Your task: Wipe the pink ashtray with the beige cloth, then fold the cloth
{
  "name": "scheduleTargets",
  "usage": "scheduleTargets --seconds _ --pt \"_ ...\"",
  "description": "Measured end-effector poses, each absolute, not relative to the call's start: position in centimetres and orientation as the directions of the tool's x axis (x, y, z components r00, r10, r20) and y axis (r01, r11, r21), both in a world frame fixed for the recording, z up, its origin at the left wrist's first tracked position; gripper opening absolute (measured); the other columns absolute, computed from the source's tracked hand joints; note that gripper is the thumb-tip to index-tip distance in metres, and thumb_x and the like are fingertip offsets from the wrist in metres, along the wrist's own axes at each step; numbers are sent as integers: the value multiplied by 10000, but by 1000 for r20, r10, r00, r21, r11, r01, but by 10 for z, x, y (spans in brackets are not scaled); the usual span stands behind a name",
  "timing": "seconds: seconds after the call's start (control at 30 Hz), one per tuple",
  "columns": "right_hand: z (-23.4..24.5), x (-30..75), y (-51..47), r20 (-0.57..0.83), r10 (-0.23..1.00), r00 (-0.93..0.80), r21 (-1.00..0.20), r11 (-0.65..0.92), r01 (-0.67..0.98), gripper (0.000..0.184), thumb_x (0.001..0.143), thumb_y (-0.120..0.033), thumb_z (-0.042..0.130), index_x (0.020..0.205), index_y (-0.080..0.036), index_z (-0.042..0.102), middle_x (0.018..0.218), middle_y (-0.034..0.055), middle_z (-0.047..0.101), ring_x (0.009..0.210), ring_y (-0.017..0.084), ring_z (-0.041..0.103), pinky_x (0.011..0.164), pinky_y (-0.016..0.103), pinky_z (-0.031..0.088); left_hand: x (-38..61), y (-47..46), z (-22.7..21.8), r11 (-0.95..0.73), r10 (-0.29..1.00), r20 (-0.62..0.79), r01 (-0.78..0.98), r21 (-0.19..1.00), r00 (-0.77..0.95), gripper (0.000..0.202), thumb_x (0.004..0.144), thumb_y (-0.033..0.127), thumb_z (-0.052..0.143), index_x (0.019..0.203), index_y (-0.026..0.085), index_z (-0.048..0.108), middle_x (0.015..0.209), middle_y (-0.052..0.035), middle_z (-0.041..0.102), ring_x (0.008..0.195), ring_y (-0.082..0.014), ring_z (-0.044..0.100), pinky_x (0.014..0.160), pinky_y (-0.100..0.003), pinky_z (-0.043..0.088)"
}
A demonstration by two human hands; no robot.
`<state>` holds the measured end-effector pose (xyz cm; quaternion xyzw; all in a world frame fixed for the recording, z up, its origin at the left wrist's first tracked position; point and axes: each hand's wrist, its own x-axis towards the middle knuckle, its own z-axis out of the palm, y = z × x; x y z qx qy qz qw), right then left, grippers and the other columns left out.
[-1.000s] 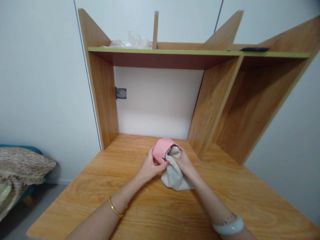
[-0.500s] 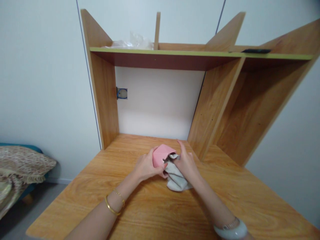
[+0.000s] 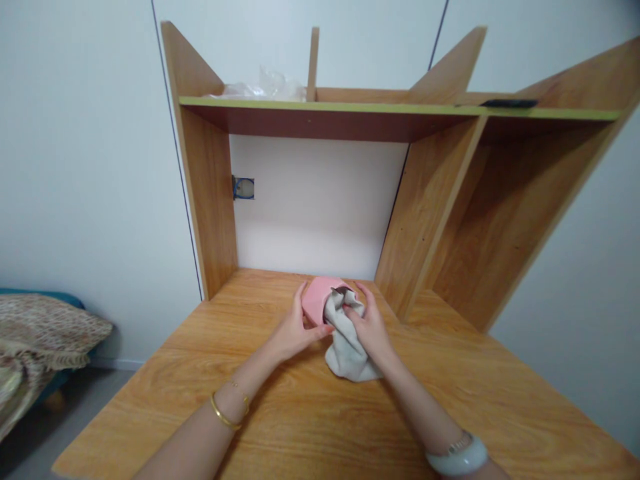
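A pink container [image 3: 316, 301] is tilted over the wooden desktop, its opening turned toward me and to the right. My left hand [image 3: 296, 331] grips it from the left side, with the thumb near the lower rim. A pale grey cloth [image 3: 349, 350] is partly inside the opening, and the rest hangs down to the desktop. My right hand [image 3: 371, 327] is closed on the cloth at the opening, some fingertips hidden in its folds.
The wooden desk [image 3: 280, 427] has a hutch with an upper shelf [image 3: 350, 107]. On that shelf lie a clear plastic bag [image 3: 270, 87] and a dark flat object [image 3: 510, 103]. An uncovered wall socket box [image 3: 244, 189] is at the back left. A patterned blanket [image 3: 45, 333] lies at far left.
The pink container has turned so its opening faces me more. My left hand has shifted slightly left around it, and more of the cloth shows at the opening.
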<state>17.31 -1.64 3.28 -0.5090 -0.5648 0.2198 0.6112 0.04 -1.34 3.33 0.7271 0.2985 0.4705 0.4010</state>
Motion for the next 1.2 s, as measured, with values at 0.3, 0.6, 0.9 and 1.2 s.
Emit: scheduleTargets --seconds 0.3,0.6,0.9,1.2 --pt "29 165 -11 366 900 236 -930 343 134 580 561 -338 645 1084 -177 454 1007 82 628 885 208 603 821 371 453 7 -25 40 -572 803 521 127 810 290 757 678 429 655 1269 154 271 1198 -127 503 1087 -226 495 909 -351 414" --pt "29 183 -7 415 876 246 -769 193 610 616 590 -179 589 1191 -128 463 635 19 629 612 206 589 618 315 436 3 -31 45 -599 799 478 545 586 364 819 552 559 658 1247 207 404 917 -69 662 844 -288 622 760 -351 456" --pt "48 179 -30 546 833 92 -476 218 852 655 660 -153 474 1308 -182 383 493 -30 523 529 191 527 564 274 364 1 -32 54 -579 794 452 730 363 406 791 569 638 594 1206 188 462 804 -82 675 770 -303 633 701 -341 452" --pt "44 177 -27 448 849 280 -831 279 482 661 678 -230 472 1323 -191 337 610 -30 586 491 156 507 513 264 400 -3 -19 49 -563 806 466 230 794 366 822 622 467 687 1307 193 325 1199 -123 538 1040 -250 540 881 -346 421"
